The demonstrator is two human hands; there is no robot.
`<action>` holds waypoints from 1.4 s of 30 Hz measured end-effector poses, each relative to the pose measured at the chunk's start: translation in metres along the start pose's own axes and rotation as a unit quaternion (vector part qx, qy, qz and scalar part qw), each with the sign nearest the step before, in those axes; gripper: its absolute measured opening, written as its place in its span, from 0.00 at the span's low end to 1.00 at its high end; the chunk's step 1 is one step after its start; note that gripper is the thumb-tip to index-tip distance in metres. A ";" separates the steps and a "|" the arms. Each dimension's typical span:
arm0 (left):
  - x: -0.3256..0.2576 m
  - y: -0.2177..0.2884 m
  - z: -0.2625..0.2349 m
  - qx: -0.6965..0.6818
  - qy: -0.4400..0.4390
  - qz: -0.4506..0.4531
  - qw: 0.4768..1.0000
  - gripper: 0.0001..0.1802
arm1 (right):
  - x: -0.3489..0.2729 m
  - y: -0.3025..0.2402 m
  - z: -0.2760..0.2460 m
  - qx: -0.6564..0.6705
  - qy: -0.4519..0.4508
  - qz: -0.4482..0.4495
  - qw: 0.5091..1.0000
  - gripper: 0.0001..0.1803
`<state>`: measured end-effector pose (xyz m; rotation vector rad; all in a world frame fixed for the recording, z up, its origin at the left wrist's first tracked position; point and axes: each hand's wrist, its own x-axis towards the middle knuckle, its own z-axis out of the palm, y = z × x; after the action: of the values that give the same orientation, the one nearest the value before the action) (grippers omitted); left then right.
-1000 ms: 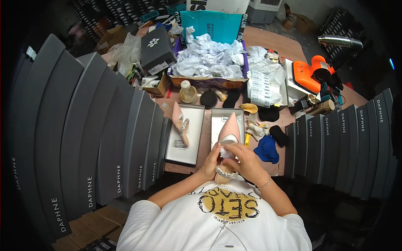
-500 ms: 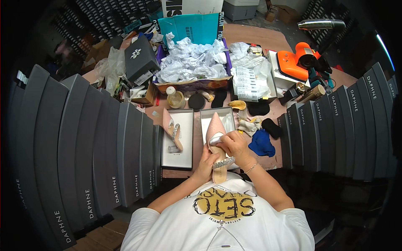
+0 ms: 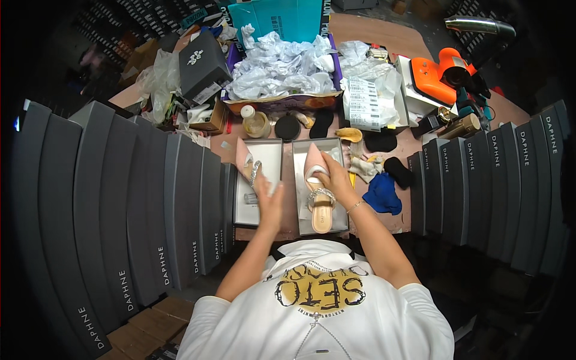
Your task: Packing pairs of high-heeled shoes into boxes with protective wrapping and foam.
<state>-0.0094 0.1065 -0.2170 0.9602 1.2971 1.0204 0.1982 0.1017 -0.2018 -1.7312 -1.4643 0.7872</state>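
Right hand (image 3: pixel 336 180) presses the pink shoe (image 3: pixel 318 186) flat in its box (image 3: pixel 303 225), mid-frame; keep it straight. Left hand (image 3: pixel 269 201), fingers open, nears the other shoe (image 3: pixel 247 165).

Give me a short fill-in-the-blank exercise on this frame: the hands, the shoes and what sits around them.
1. The right hand rests on a pink pointed shoe lying in the ____ of the two open trays.
2. The left hand is at the left tray, beside the second pink shoe, whose strap is ____.
3. The cloth right of the right tray is ____ in colour.

Missing words: right; jewelled; blue
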 end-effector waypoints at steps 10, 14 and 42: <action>0.084 -0.068 -0.087 0.227 0.100 -0.045 0.968 0.36 | -0.063 0.022 0.013 -0.032 -0.027 0.018 0.999 0.38; 0.072 -0.045 -0.080 0.140 0.090 -0.051 0.985 0.27 | -0.067 -0.007 0.035 -0.174 -0.197 0.068 0.962 0.52; -0.062 0.058 -0.035 -0.197 -0.326 -0.119 0.917 0.27 | -0.104 -0.024 -0.019 0.824 -0.177 0.144 0.519 0.41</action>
<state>-0.0471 0.0631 -0.1457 0.7152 0.5980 0.6463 0.1833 -0.0016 -0.1716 -0.1815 -0.0252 1.8532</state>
